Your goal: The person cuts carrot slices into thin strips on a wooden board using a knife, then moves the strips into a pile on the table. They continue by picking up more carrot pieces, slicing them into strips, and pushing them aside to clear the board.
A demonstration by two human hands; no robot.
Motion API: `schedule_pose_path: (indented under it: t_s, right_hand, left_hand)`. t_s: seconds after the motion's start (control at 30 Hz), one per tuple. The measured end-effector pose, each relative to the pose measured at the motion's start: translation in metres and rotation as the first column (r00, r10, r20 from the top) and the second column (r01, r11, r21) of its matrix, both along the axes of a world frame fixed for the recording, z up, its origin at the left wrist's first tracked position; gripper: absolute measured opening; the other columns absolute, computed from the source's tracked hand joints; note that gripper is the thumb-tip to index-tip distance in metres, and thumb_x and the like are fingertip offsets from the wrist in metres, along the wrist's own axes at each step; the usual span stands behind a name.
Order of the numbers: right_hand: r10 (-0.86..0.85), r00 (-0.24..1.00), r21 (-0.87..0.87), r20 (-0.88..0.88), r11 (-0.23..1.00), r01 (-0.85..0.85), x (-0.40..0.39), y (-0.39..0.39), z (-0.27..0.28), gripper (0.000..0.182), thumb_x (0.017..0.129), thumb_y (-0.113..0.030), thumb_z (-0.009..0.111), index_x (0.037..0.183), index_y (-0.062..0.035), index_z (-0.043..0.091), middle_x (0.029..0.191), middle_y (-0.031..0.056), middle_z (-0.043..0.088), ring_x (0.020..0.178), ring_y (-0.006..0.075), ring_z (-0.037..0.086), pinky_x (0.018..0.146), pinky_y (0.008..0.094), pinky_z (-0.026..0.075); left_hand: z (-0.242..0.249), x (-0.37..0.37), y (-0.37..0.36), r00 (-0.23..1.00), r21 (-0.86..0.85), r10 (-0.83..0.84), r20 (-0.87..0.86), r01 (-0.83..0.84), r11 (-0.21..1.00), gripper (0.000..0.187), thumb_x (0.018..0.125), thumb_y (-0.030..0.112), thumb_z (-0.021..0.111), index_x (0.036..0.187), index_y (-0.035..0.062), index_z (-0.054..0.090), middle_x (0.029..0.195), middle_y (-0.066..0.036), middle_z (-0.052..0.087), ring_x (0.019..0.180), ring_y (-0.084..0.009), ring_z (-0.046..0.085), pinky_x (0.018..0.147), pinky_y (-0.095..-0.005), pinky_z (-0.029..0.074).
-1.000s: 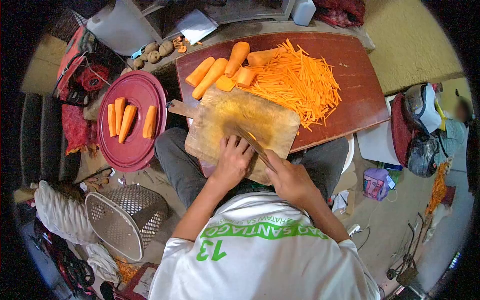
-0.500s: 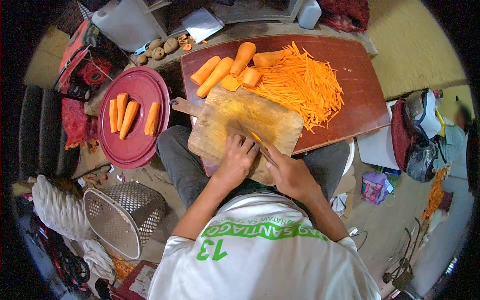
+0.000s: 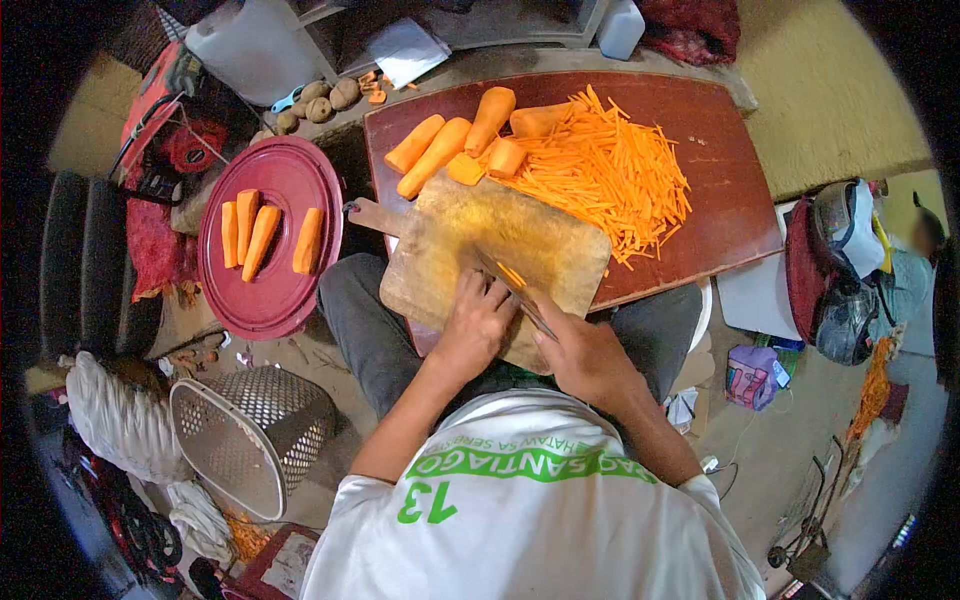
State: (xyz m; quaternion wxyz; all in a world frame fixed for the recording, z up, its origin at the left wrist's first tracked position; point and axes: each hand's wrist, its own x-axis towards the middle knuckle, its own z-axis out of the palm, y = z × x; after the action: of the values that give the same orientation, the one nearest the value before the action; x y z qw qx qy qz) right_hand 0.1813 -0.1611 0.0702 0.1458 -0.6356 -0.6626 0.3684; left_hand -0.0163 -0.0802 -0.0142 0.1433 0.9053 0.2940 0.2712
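Observation:
On my lap rests a wooden cutting board [image 3: 560,240], its handle to the left. My right hand [image 3: 590,355] grips a knife [image 3: 538,316], the blade angled up and left across the board. Thin carrot strips [image 3: 511,274] lie along the blade's right side. Close to the blade, my left hand [image 3: 478,318] presses on the board with curled fingers; whatever is beneath them is hidden. Beyond the board, a pile of carrot sticks [image 3: 610,180] covers part of a red-brown tabletop [image 3: 725,160]. Whole peeled carrots [image 3: 436,158] and cut carrot pieces lie to the pile's left.
Several peeled carrots [image 3: 261,243] sit on a round red lid [image 3: 285,165] at the left. Below it a perforated basket [image 3: 230,440] lies tipped over. Brown root vegetables [image 3: 344,94] and a white sheet [image 3: 410,52] are at the back. A white container [image 3: 750,285] stands right.
The whole view has shifted slightly. More carrot strip shows beside the knife blade now. Both hands keep nearly the same place on the board.

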Motion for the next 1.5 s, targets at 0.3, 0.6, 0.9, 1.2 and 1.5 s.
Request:
schedule_pose_path:
  t_s: [0.3,0.6,0.9,1.2,1.5]
  right_hand:
    - [0.012,0.999,-0.090,0.038,0.996,-0.009,-0.003,0.001,-0.004,0.045,0.109,-0.022,0.056,0.148,-0.0039,0.045,0.127,0.0303,0.070,0.109,0.0498,0.072,0.086,0.0594,0.060]
    - [-0.031,0.999,-0.048,-0.015,0.998,0.031,0.006,-0.035,0.017,0.045,0.107,-0.022,0.058,0.148,-0.0070,0.047,0.121,0.0302,0.072,0.106,0.0518,0.071,0.086,0.0598,0.060]
    - [-0.027,1.000,-0.030,0.010,0.999,0.028,-0.005,-0.003,0.005,0.044,0.106,-0.019,0.060,0.146,-0.0072,0.049,0.109,0.0313,0.072,0.103,0.0520,0.070,0.082,0.0595,0.056]
    - [-0.006,0.999,-0.025,0.031,1.000,0.007,-0.010,-0.009,-0.003,0.044,0.106,-0.021,0.060,0.146,-0.0083,0.049,0.114,0.0309,0.072,0.104,0.0509,0.071,0.084,0.0580,0.057]
    - [-0.015,0.999,-0.055,-0.044,0.998,0.013,-0.002,-0.026,0.022,0.046,0.105,-0.018,0.062,0.147,-0.0047,0.048,0.113,0.0299,0.073,0.103,0.0508,0.071,0.082,0.0581,0.057]
  left_hand:
    - [-0.006,-0.001,-0.003,0.999,0.000,0.004,0.053,-0.004,1.000,0.023,0.084,0.009,0.069,0.102,-0.0034,0.077,0.119,-0.016,0.065,0.107,-0.0381,0.059,0.103,-0.0527,0.048]
    - [-0.005,-0.003,-0.003,0.998,0.021,-0.002,0.059,0.001,1.000,0.022,0.084,0.008,0.070,0.101,-0.0041,0.076,0.117,-0.017,0.065,0.106,-0.0381,0.059,0.105,-0.0546,0.048]
    - [-0.004,-0.002,-0.002,0.994,0.013,0.007,0.108,-0.009,1.000,0.026,0.086,0.010,0.072,0.109,-0.0014,0.076,0.114,-0.014,0.066,0.103,-0.0357,0.059,0.103,-0.0551,0.045]
    - [-0.011,-0.007,-0.010,0.995,0.012,0.087,0.039,-0.087,0.996,0.027,0.087,0.013,0.072,0.111,0.0023,0.076,0.108,-0.009,0.064,0.103,-0.0317,0.057,0.094,-0.0509,0.040]
    - [-0.013,-0.006,-0.012,0.993,0.048,0.097,0.065,-0.100,0.994,0.036,0.082,0.009,0.073,0.117,0.0004,0.072,0.108,-0.014,0.061,0.104,-0.0354,0.058,0.094,-0.0530,0.041]
